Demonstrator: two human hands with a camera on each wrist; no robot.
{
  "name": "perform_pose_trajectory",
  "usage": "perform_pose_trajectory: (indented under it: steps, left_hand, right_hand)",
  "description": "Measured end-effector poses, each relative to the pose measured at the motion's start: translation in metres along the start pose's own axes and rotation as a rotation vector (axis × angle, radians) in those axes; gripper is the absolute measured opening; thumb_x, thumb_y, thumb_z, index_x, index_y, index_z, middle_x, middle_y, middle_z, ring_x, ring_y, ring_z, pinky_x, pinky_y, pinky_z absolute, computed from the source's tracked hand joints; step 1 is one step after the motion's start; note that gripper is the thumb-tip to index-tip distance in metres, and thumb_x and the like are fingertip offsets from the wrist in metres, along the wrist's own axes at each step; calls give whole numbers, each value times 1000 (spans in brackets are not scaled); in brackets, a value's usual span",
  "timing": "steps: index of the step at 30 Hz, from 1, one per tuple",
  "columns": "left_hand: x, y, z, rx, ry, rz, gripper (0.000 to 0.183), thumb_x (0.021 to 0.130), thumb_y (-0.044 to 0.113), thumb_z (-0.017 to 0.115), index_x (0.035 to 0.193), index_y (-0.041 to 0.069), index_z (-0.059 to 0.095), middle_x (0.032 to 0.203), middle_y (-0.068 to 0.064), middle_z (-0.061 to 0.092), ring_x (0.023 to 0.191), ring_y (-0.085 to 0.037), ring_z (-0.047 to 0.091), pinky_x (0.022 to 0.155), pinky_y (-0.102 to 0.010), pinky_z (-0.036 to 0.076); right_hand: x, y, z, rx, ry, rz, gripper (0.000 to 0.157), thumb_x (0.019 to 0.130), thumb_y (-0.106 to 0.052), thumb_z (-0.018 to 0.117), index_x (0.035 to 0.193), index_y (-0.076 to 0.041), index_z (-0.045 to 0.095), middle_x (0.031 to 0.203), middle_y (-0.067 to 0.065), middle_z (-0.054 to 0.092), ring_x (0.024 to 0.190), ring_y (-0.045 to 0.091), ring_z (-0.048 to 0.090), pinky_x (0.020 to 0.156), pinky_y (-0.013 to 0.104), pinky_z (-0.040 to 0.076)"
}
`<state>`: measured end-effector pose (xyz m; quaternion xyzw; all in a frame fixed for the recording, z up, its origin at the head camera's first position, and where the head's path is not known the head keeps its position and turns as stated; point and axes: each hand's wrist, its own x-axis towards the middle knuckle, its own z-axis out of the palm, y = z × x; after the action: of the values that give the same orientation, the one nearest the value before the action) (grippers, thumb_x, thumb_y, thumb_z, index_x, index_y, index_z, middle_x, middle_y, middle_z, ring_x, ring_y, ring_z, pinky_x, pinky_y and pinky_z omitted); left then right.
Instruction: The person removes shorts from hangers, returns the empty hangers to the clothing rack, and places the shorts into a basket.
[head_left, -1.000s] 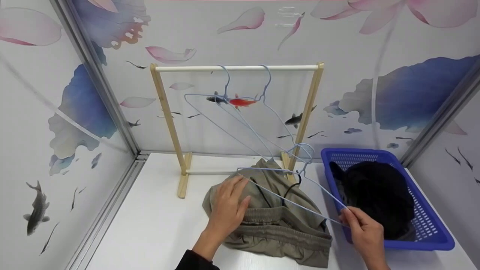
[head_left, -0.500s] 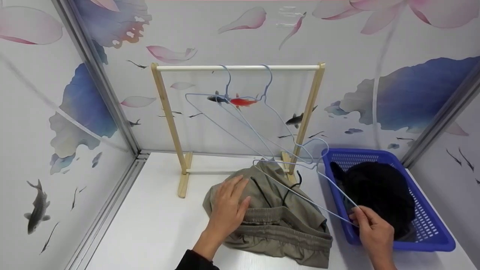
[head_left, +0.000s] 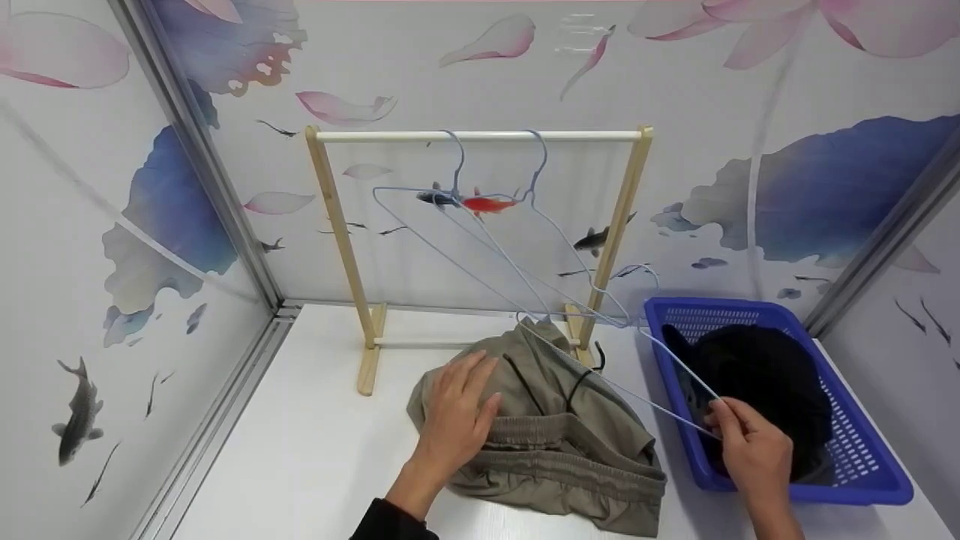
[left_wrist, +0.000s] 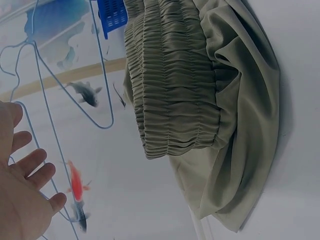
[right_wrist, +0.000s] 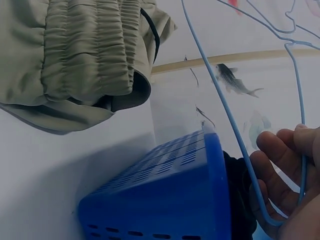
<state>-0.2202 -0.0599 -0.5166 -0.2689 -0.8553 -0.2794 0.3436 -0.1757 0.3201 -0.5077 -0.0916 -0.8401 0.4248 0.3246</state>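
Note:
My right hand (head_left: 757,446) grips one end of a light blue wire hanger (head_left: 679,358) in the head view. The hanger reaches up and left across the pants, its hook toward the rack. In the right wrist view the fingers (right_wrist: 280,165) curl round the hanger's wire (right_wrist: 227,112). Khaki pants (head_left: 570,480) with an elastic waistband and a black drawstring lie bunched on the table. My left hand (head_left: 459,409) overlaps the pants in the head view, its fingers extended. The left wrist view shows this hand (left_wrist: 25,185) with loosely bent fingers and nothing in them.
Two more blue hangers (head_left: 459,169) hang from the white bar of a wooden rack (head_left: 337,225) behind the pants. A blue basket (head_left: 870,450) holding black cloth (head_left: 780,390) stands at the right. Printed wall panels (head_left: 210,375) enclose the back and sides of the white table (head_left: 315,450).
My right hand has moved right and slightly up with the hanger, whose hook has shifted from over the pants toward the basket's back left corner. The left hand and the pants have stayed put.

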Motion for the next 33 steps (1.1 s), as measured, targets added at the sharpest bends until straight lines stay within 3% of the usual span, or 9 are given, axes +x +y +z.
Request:
perform_pose_trajectory:
  steps: [5,8,19,33]
  left_hand:
    - [0,0,-1,5,-1,-3,46,96,15,72,139,4,60,140,-18,57,131,-34,53,104,-58,43]
    - [0,0,-2,8,1,-2,49,93,13,74,139,4,60,140,-18,57,130,-34,53,104,-57,43]
    - [-1,0,-3,10,-11,6,43,110,33,51,139,3,60,141,-17,57,131,-34,53,105,-57,43]
    - [8,6,-3,-4,-23,64,43,109,32,53,140,3,59,141,-18,57,131,-33,54,106,-62,41]
  right_hand:
    - [6,-4,0,-18,15,-41,9,97,-6,72,94,-2,80,71,-3,73,62,-15,59,61,4,44]
    - [10,-5,1,-20,21,-63,9,97,-5,72,94,-2,80,71,-3,72,62,-16,58,62,4,43]
    - [21,-11,5,-22,26,-74,9,97,-5,72,96,-1,79,75,10,75,64,-18,56,62,4,42]
    - [43,-40,6,46,8,-121,12,100,-6,69,96,2,78,76,15,73,65,-17,60,64,3,47]
